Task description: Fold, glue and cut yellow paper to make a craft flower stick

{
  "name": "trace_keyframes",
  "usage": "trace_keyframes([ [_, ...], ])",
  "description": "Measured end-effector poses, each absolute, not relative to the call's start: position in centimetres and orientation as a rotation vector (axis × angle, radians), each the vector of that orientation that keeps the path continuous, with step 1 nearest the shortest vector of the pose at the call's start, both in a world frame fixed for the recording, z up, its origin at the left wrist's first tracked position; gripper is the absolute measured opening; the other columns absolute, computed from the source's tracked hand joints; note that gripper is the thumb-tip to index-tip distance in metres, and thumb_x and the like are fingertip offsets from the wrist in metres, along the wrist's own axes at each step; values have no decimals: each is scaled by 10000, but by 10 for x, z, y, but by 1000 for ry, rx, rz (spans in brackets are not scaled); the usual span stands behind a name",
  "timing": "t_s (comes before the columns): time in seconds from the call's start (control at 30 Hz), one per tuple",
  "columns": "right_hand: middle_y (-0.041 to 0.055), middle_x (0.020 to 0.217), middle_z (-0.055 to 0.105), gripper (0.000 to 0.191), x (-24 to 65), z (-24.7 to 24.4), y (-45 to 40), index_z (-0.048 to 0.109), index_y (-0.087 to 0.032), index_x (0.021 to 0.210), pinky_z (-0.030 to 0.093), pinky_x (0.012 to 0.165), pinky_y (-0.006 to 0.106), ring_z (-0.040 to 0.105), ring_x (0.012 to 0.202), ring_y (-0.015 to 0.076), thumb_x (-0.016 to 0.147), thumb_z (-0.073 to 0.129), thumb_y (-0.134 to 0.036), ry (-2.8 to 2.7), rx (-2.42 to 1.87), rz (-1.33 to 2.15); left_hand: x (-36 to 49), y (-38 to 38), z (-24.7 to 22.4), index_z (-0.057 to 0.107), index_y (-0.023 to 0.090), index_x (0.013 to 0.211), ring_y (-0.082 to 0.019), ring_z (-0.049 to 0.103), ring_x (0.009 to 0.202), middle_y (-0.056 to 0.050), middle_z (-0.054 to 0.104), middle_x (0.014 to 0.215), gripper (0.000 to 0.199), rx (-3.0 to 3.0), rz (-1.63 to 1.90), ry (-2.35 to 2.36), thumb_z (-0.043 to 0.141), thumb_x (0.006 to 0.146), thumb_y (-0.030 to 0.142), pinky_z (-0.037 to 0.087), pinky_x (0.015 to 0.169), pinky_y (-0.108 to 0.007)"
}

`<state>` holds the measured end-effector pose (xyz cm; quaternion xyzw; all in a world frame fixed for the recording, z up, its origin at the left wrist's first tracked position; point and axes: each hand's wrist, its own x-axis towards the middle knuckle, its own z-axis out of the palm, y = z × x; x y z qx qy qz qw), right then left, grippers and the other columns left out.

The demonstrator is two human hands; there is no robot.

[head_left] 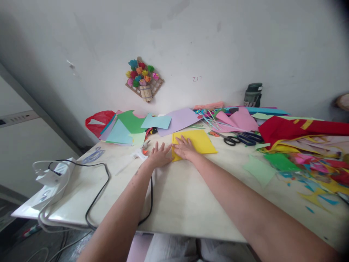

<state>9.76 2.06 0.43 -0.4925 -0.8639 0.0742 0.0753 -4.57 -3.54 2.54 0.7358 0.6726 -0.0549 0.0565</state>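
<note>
**Yellow paper (205, 142) at risk of a crooked crease**

The yellow paper lies beneath the right hand (184, 147), reaching out to that hand's right. The right hand is open, palm down with fingers spread, pressing without gripping. The left hand (160, 155) is loosely open at the sheet's left edge; whether its fingertips pinch anything, I cannot tell.

Uneven pressure between the two hands could skew the sheet or set a slanted crease. Just left of the left hand lies a glue gun (140, 155); a sideways sweep might knock it, and if hot it could burn. A black cord (152, 198) passes under the left forearm, so a backward pull could snag it.
</note>
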Motion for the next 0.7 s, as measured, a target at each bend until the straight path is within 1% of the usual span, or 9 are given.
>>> trace_keyframes([
  [0.1,-51,1440,98,454,97,5,20,363,-347,1280,20,1016,461,-34,1305,231,842,254,-401,-2597,-1482,231,-46,-37,27,95,325,1359,-305,-118,1276,-36,38,1445,698,2256,-202,2038,367,753,540,107,999,-514],
  [0.2,-49,1439,100,451,97,5,21,371,-344,1276,8,1018,456,-41,1306,218,842,258,-392,-2599,-1480,261,-45,-41,33,64,311,1364,-305,-130,1273,-24,23,1444,725,2271,-254,1994,367,749,548,98,1003,-509],
  [0.33,-46,1436,123,442,97,3,22,377,-356,1269,14,1014,467,-27,1306,220,843,262,-368,-2583,-1461,266,-46,-46,39,41,287,1368,-275,-122,1281,-6,10,1442,742,2299,-280,1940,352,747,550,61,1016,-492],
  [0.5,-54,1435,125,432,98,2,23,389,-367,1257,12,1015,463,-34,1306,220,845,260,-359,-2570,-1458,261,-44,-53,43,111,252,1369,-248,-107,1290,17,46,1439,640,2280,-360,1857,265,793,486,21,1022,-488],
  [0.7,-49,1438,112,437,98,4,21,378,-362,1266,10,1015,461,-38,1306,217,849,248,-360,-2568,-1476,274,-37,-54,43,186,296,1350,-234,-62,1300,51,91,1431,562,2296,-404,1875,264,796,354,25,1015,-511],
])
